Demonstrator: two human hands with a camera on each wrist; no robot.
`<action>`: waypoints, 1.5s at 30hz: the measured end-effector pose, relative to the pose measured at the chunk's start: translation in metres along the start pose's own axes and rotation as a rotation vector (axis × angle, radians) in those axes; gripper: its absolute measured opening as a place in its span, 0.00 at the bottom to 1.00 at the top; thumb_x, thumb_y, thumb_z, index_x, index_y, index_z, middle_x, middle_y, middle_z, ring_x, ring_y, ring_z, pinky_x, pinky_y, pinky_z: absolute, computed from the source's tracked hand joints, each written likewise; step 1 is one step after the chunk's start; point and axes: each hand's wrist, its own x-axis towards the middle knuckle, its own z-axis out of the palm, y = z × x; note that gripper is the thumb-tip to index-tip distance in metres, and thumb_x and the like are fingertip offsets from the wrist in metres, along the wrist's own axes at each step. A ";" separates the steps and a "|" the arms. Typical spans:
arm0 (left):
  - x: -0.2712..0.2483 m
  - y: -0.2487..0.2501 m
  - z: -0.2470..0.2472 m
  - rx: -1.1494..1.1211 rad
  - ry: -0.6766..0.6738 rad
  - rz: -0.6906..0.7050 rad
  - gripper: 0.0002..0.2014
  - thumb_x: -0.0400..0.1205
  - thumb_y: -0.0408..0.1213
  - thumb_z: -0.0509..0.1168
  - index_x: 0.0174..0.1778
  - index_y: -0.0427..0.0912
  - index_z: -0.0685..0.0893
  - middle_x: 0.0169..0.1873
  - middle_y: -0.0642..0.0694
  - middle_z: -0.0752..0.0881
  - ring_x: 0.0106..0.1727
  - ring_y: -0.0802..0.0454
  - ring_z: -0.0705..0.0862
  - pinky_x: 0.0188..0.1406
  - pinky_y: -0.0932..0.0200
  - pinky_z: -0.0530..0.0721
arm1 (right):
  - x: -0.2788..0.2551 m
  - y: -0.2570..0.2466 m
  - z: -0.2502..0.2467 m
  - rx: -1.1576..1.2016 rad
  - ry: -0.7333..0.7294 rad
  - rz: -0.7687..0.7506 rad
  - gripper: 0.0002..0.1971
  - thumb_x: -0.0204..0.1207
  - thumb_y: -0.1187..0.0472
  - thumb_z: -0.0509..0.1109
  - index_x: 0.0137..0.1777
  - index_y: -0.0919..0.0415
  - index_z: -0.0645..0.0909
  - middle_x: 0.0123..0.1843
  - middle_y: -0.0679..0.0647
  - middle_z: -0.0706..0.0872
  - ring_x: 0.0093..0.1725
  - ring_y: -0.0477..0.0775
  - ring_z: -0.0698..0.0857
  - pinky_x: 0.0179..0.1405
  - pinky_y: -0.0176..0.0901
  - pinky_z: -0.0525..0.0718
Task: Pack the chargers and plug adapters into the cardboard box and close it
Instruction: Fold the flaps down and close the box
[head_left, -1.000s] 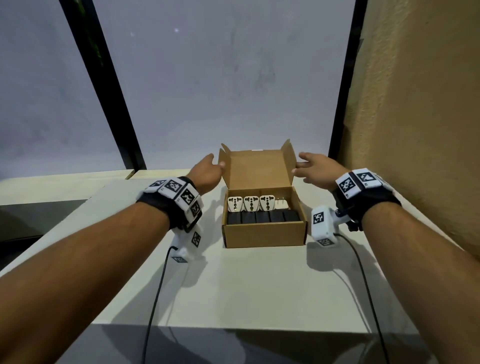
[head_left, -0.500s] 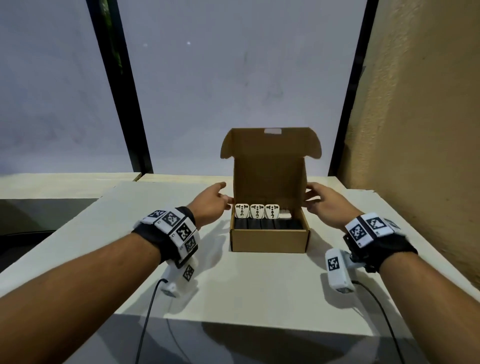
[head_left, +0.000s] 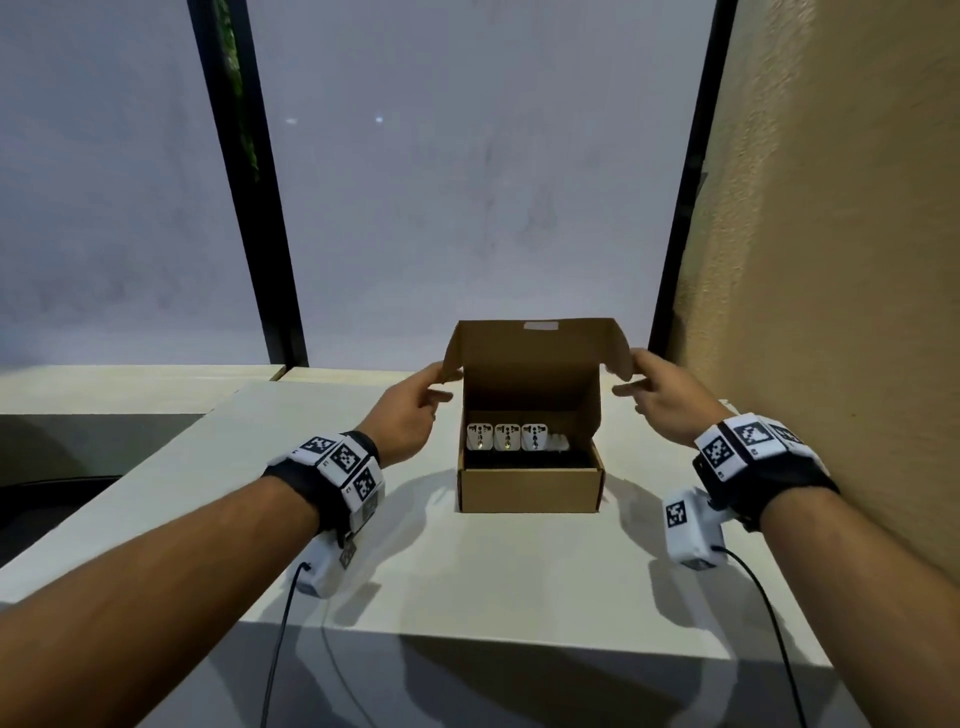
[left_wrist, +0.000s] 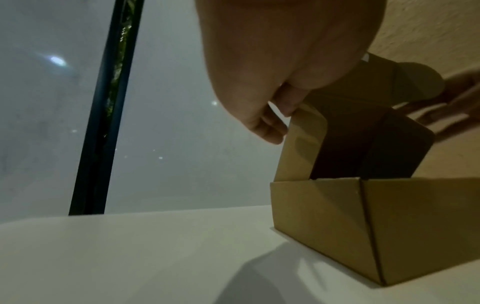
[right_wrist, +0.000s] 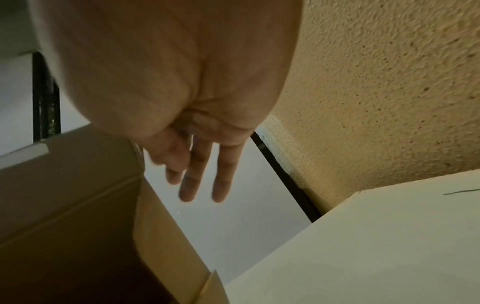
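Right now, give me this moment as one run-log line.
stage: closing | cardboard box: packed, lid upright | left hand: pinches left lid flap | right hand: holds right lid flap | next: fold lid down

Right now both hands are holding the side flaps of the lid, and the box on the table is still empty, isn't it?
Not quite. The cardboard box is not empty: the head view shows a row of white plug adapters standing inside, with dark chargers in front of them. The rest holds: the left hand and right hand each hold a side flap of the raised lid, and the box sits on the table.
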 end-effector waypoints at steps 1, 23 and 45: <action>-0.002 -0.001 0.000 -0.024 -0.011 0.005 0.31 0.80 0.16 0.47 0.67 0.54 0.77 0.61 0.56 0.81 0.58 0.56 0.83 0.54 0.56 0.82 | 0.000 -0.002 -0.001 -0.006 -0.023 -0.023 0.26 0.76 0.80 0.55 0.67 0.56 0.78 0.57 0.45 0.84 0.56 0.49 0.85 0.57 0.45 0.81; -0.033 0.002 0.022 0.770 -0.222 0.124 0.24 0.76 0.23 0.55 0.58 0.50 0.86 0.64 0.51 0.83 0.59 0.47 0.83 0.55 0.51 0.82 | -0.041 -0.006 0.040 -0.424 -0.212 0.136 0.27 0.73 0.74 0.56 0.45 0.40 0.88 0.67 0.52 0.82 0.58 0.59 0.82 0.54 0.46 0.80; -0.055 -0.009 0.037 -0.214 -0.068 -0.536 0.26 0.77 0.36 0.74 0.69 0.37 0.76 0.50 0.40 0.89 0.46 0.48 0.90 0.52 0.54 0.89 | -0.064 -0.024 0.033 -0.291 -0.285 0.221 0.20 0.70 0.55 0.79 0.62 0.47 0.83 0.64 0.50 0.84 0.59 0.53 0.84 0.60 0.44 0.78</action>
